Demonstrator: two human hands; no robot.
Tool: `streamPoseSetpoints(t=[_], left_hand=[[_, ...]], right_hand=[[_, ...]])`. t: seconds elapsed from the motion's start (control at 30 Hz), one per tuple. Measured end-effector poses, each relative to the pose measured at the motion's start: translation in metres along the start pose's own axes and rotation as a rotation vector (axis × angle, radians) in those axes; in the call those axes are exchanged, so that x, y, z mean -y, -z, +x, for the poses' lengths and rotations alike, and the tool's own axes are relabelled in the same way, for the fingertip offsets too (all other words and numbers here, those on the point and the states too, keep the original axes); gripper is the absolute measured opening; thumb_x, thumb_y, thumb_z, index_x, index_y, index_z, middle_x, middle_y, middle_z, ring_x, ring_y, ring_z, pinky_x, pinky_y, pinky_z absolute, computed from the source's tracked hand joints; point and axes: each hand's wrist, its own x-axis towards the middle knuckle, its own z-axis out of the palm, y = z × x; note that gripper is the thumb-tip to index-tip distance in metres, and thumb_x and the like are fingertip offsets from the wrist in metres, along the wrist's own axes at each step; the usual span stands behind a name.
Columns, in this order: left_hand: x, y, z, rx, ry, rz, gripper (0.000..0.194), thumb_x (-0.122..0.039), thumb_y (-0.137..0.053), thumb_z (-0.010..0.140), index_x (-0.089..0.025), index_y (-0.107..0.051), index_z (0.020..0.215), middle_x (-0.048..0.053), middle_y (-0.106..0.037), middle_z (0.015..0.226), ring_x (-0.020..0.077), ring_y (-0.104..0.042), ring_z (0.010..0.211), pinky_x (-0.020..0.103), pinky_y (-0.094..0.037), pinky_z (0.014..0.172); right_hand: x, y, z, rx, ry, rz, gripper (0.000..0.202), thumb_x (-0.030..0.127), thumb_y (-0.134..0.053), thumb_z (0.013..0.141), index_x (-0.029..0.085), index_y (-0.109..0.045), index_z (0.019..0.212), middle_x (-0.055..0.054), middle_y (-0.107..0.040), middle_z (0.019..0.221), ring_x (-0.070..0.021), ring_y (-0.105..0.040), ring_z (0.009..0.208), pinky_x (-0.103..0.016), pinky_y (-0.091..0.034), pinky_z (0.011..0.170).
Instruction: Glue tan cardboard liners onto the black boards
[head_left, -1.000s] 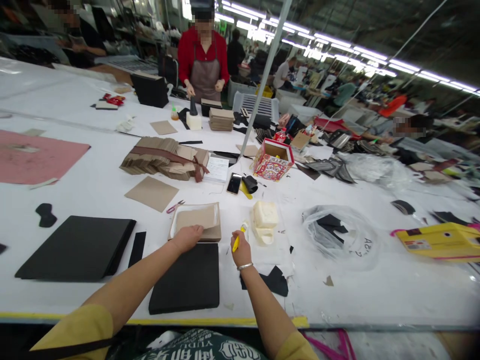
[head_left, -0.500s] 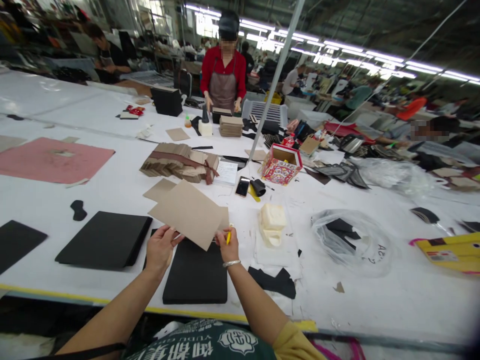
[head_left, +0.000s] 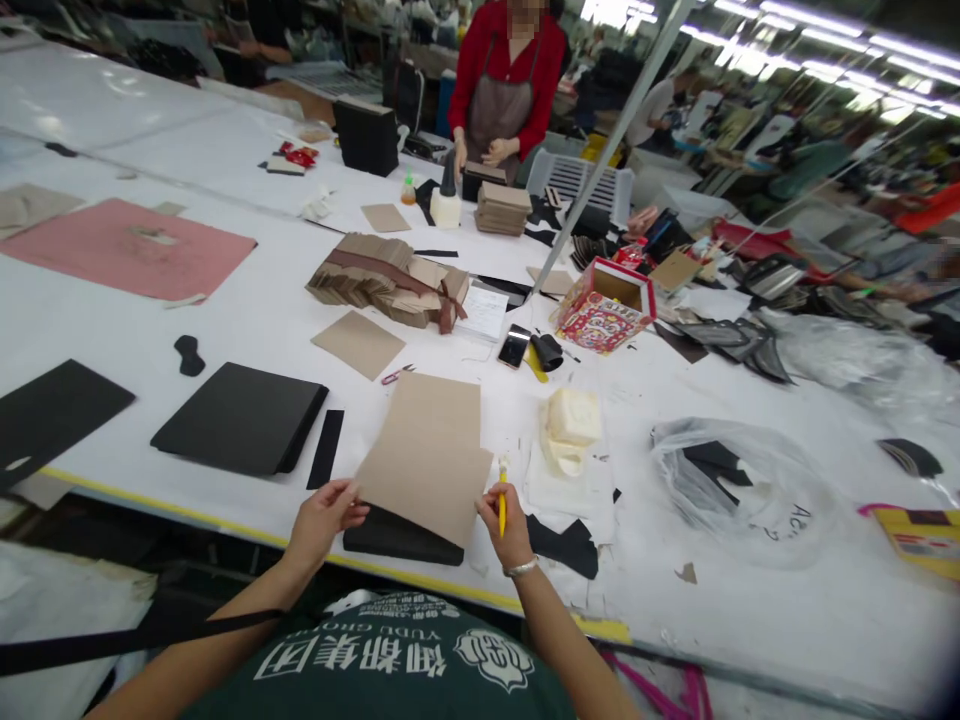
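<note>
A beige cardboard sheet (head_left: pixel 427 490) is tilted above a stack of black sheets (head_left: pixel 401 540) by the table's near edge. My left hand (head_left: pixel 330 512) pinches its left edge. At the right edge, my right hand (head_left: pixel 508 520) grips the sheet between thumb and fingertips, and a slim yellow-handled tool (head_left: pixel 502 508) with a pale tip, perhaps a brush, is held in the same hand. Another beige sheet (head_left: pixel 442 405) shows behind the held one, which covers part of it. Most of the black stack's top is hidden.
Left lie a black strip (head_left: pixel 325 450) and a second black stack (head_left: pixel 240 415). Small pink-handled snips (head_left: pixel 397 374) and a loose beige sheet (head_left: pixel 360 343) are beyond. A cream block-like container (head_left: pixel 574 420) stands right. Across the table, a person in red (head_left: pixel 506 90) works.
Both hands have brought the cardboard sheet down and closer to my body, over the black stack. The view has tilted downward, and the snips and black strip now show more fully.
</note>
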Motion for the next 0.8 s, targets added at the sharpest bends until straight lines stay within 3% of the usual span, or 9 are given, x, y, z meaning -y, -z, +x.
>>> streamPoseSetpoints(t=[0.17,0.3,0.37,0.57,0.8], left_hand=[[0.037,0.021,-0.003,0.098,0.006,0.545,0.034,-0.049,-0.055,0.070,-0.017,-0.063,0.081,0.002,-0.062,0.066,0.0178,-0.060,0.059,0.026,-0.048,0.050],[0.040,0.029,0.006,0.148,-0.187,0.855,0.032,-0.046,-0.046,0.075,-0.021,-0.065,0.070,0.002,-0.065,0.070,0.0184,-0.060,0.070,0.026,-0.045,0.064],[0.039,0.031,0.013,0.141,-0.215,0.931,0.034,-0.046,-0.044,0.077,-0.021,-0.064,0.068,0.002,-0.064,0.067,0.0184,-0.059,0.071,0.025,-0.042,0.066],[0.045,0.032,0.033,0.101,-0.107,0.931,0.037,-0.048,-0.042,0.076,-0.019,-0.057,0.059,-0.002,-0.054,0.049,0.0156,-0.054,0.056,0.023,-0.037,0.056],[0.063,0.034,0.048,0.098,0.079,0.722,0.036,-0.052,-0.048,0.069,-0.018,-0.049,0.055,-0.005,-0.043,0.039,0.0106,-0.042,0.038,0.022,-0.032,0.043]], right_hand=[[-0.033,-0.008,-0.023,0.021,-0.073,-0.256,0.018,0.034,-0.048,0.080,0.020,-0.042,0.089,0.001,-0.056,0.068,-0.0130,-0.055,0.060,-0.026,-0.043,0.063],[-0.041,-0.029,-0.022,-0.060,-0.131,-0.338,0.021,0.037,-0.044,0.080,0.019,-0.043,0.090,-0.002,-0.059,0.073,-0.0164,-0.059,0.066,-0.028,-0.044,0.064],[-0.043,-0.037,-0.017,-0.090,-0.136,-0.355,0.022,0.039,-0.042,0.081,0.019,-0.043,0.090,-0.003,-0.060,0.074,-0.0169,-0.060,0.066,-0.028,-0.044,0.063],[-0.047,-0.049,0.003,-0.126,-0.097,-0.405,0.023,0.040,-0.041,0.082,0.018,-0.044,0.089,-0.004,-0.062,0.074,-0.0172,-0.060,0.065,-0.027,-0.044,0.061],[-0.049,-0.054,0.008,-0.118,-0.155,-0.413,0.026,0.040,-0.041,0.080,0.017,-0.045,0.092,-0.004,-0.061,0.074,-0.0170,-0.060,0.063,-0.027,-0.045,0.060]])
